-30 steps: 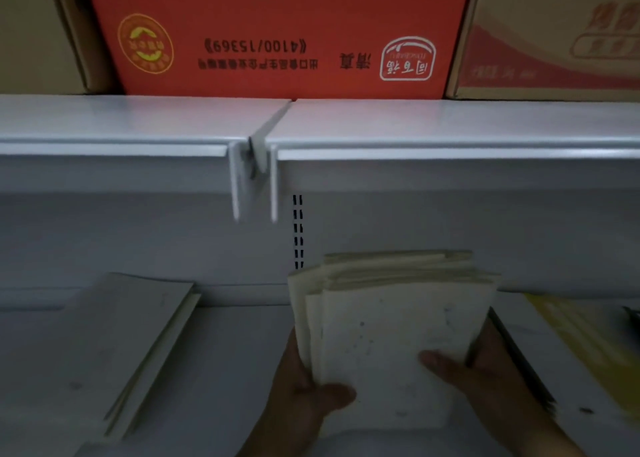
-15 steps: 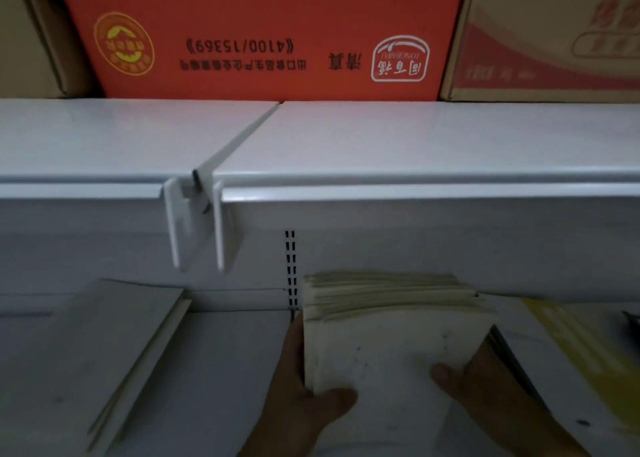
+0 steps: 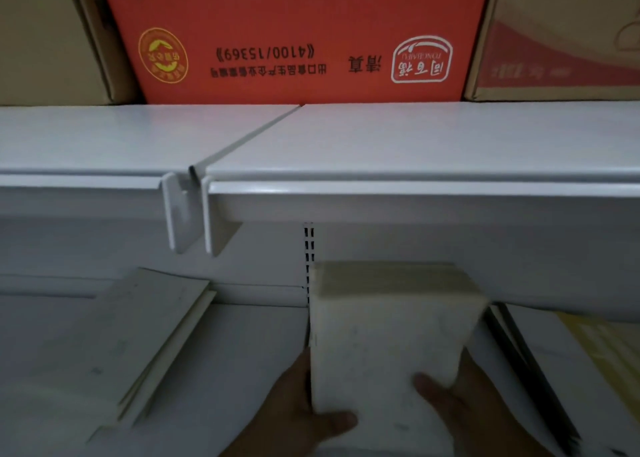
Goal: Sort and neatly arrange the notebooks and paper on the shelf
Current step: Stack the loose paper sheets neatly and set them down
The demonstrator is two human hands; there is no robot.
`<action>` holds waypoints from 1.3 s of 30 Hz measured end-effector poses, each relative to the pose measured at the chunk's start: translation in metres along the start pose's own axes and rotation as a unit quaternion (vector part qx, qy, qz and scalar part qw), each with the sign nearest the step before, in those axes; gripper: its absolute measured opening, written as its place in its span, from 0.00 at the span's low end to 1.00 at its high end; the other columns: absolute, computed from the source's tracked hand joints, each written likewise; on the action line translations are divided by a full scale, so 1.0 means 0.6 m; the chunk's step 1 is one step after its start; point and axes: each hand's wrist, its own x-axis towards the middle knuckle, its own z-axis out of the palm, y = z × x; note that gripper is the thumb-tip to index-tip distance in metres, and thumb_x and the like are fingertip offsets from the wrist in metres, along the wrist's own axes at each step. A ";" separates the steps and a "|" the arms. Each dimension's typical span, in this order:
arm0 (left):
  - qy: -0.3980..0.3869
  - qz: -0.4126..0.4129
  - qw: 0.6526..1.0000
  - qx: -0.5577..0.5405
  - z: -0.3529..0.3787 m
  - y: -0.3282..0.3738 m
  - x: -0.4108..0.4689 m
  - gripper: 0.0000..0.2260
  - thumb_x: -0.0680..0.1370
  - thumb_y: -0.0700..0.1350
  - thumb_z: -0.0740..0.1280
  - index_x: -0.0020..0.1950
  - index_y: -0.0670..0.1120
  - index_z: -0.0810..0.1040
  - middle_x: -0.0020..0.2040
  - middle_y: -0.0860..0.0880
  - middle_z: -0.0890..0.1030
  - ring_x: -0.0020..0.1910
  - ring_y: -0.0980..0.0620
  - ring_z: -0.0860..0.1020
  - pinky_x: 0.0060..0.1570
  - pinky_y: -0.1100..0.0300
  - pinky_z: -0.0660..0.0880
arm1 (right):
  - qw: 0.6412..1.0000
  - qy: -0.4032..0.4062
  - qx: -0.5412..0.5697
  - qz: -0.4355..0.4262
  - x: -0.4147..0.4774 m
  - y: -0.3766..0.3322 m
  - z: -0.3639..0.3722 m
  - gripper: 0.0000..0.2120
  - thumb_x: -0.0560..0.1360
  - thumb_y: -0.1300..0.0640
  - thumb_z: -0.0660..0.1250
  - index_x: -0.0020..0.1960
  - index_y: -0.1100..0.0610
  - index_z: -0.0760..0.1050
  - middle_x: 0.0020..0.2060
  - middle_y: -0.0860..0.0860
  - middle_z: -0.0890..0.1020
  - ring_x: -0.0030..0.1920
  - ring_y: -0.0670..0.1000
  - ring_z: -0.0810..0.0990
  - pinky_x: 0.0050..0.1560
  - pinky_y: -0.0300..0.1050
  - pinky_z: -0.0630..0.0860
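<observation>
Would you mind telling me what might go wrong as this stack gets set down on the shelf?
1. Only the near corners of the paper stack are pinched by the left hand and right hand, so loose sheets could fan out or slide off the far end.
2. The notebooks to the left lie unevenly, one sticking out under another; a nudge could skew them further.
3. The yellow sheet at right could get covered or creased.

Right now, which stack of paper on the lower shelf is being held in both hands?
The thick middle stack, gripped by the left hand and right hand; the thin left stack lies untouched.
</observation>
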 end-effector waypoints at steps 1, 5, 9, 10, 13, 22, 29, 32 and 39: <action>0.002 -0.028 0.999 -0.021 -0.002 0.000 0.004 0.32 0.64 0.41 0.78 0.64 0.57 0.70 0.58 0.59 0.81 0.59 0.59 0.79 0.59 0.58 0.76 | 1.000 -0.017 -0.019 0.013 -0.010 -0.014 0.016 0.35 0.55 0.30 0.69 0.59 0.39 0.65 0.51 0.34 0.75 0.51 0.38 0.75 0.57 0.41 0.70; 0.019 -0.157 0.985 -0.071 -0.015 -0.001 0.026 0.28 0.59 0.49 0.79 0.57 0.45 0.81 0.53 0.47 0.85 0.53 0.47 0.83 0.59 0.46 0.76 | 0.975 -0.073 -0.060 0.202 0.040 -0.019 0.049 0.19 0.70 0.41 0.65 0.55 0.51 0.76 0.44 0.46 0.81 0.46 0.50 0.81 0.51 0.45 0.77; 0.066 -0.239 0.966 -0.071 -0.003 0.006 0.034 0.28 0.56 0.53 0.79 0.51 0.40 0.83 0.49 0.43 0.86 0.49 0.43 0.84 0.56 0.43 0.77 | 0.943 -0.086 -0.079 0.311 0.068 -0.005 0.055 0.21 0.69 0.39 0.67 0.47 0.57 0.79 0.49 0.56 0.84 0.49 0.58 0.83 0.56 0.55 0.78; 0.082 -0.245 0.964 -0.068 -0.003 0.007 0.038 0.27 0.57 0.53 0.79 0.51 0.39 0.83 0.48 0.42 0.86 0.48 0.43 0.84 0.54 0.45 0.79 | 0.940 -0.080 -0.080 0.321 0.072 -0.001 0.056 0.21 0.69 0.39 0.67 0.46 0.57 0.79 0.48 0.56 0.84 0.48 0.58 0.83 0.56 0.55 0.79; 0.123 -0.238 0.963 -0.004 -0.006 0.017 0.038 0.16 0.69 0.52 0.73 0.46 0.40 0.84 0.43 0.45 0.86 0.41 0.48 0.85 0.41 0.59 0.81 | 0.936 -0.070 -0.062 0.339 0.083 0.001 0.058 0.23 0.68 0.38 0.68 0.47 0.59 0.79 0.48 0.57 0.84 0.47 0.59 0.83 0.53 0.55 0.79; 0.292 -0.091 0.918 0.252 -0.180 0.093 -0.068 0.15 0.74 0.51 0.68 0.60 0.52 0.78 0.60 0.55 0.77 0.53 0.56 0.76 0.57 0.61 0.70 | 0.855 -0.092 -0.479 0.173 0.103 -0.022 0.035 0.55 0.40 0.17 0.26 0.56 0.36 0.67 0.54 0.53 0.81 0.55 0.52 0.79 0.59 0.46 0.73; 0.377 -0.302 0.838 0.253 -0.492 0.069 -0.131 0.31 0.74 0.59 0.65 0.69 0.40 0.69 0.69 0.40 0.71 0.65 0.40 0.72 0.65 0.47 0.68 | 0.989 -0.056 -0.134 0.009 0.065 -0.118 0.222 0.06 0.72 0.48 0.68 0.48 0.46 0.77 0.43 0.49 0.83 0.45 0.54 0.82 0.54 0.58 0.78; 0.305 -0.310 0.887 0.155 -0.490 0.048 -0.130 0.31 0.67 0.64 0.70 0.56 0.39 0.80 0.54 0.40 0.83 0.48 0.42 0.82 0.52 0.48 0.78 | 0.971 -0.206 -0.023 0.117 0.057 -0.100 0.368 0.19 0.73 0.50 0.67 0.62 0.53 0.72 0.48 0.48 0.79 0.49 0.54 0.80 0.58 0.53 0.76; 0.282 -0.294 0.899 0.161 -0.474 0.033 -0.118 0.25 0.66 0.61 0.73 0.52 0.42 0.80 0.48 0.42 0.84 0.46 0.42 0.83 0.53 0.45 0.78 | 0.958 -0.159 0.147 0.188 0.106 -0.064 0.543 0.32 0.64 0.42 0.71 0.64 0.56 0.73 0.57 0.55 0.81 0.55 0.56 0.80 0.62 0.55 0.75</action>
